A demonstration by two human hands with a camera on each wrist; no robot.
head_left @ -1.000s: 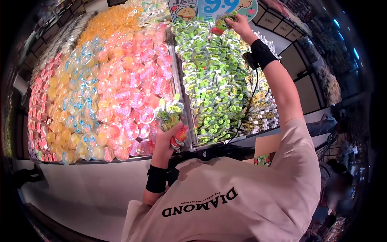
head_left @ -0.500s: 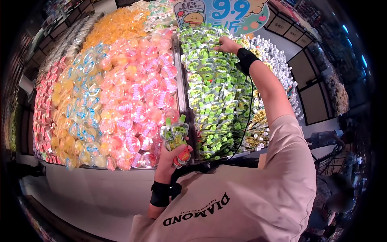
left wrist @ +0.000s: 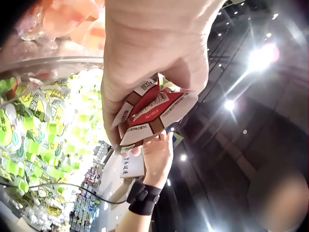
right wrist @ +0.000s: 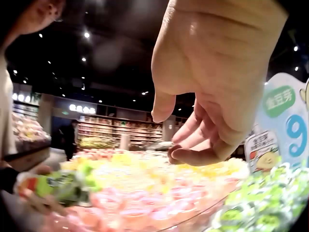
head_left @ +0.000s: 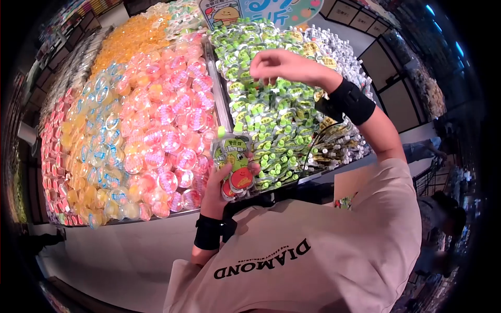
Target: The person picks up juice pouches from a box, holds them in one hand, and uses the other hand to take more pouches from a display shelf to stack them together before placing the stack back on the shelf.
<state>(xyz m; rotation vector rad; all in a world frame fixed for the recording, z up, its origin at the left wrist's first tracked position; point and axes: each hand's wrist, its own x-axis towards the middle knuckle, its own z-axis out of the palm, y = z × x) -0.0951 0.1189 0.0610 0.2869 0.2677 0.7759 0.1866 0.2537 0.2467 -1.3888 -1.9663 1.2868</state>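
Note:
My left hand (head_left: 213, 189) grips spouted juice pouches (head_left: 237, 159) upright near the front edge of the display. Two green caps show at their tops, and the fronts are green with a red lower part. From below, in the left wrist view, their red and white bottoms (left wrist: 149, 113) stick out of the grasp. Over the heap of green-capped pouches (head_left: 271, 120), my right hand (head_left: 282, 67) hangs with fingers loosely bent. Nothing lies between its thumb and fingers (right wrist: 195, 155) in the right wrist view.
A divider (head_left: 221, 99) separates the green pouches from round pink cups (head_left: 167, 120) on the left. White-capped pouches (head_left: 347, 70) fill the right side. A price sign (head_left: 261, 13) stands at the back. A cable hangs from my right wrist.
A second ago my right hand held a pouch near the sign; it then lowered to the heap, and now it is nearer me without the pouch. My left hand still holds its pouches.

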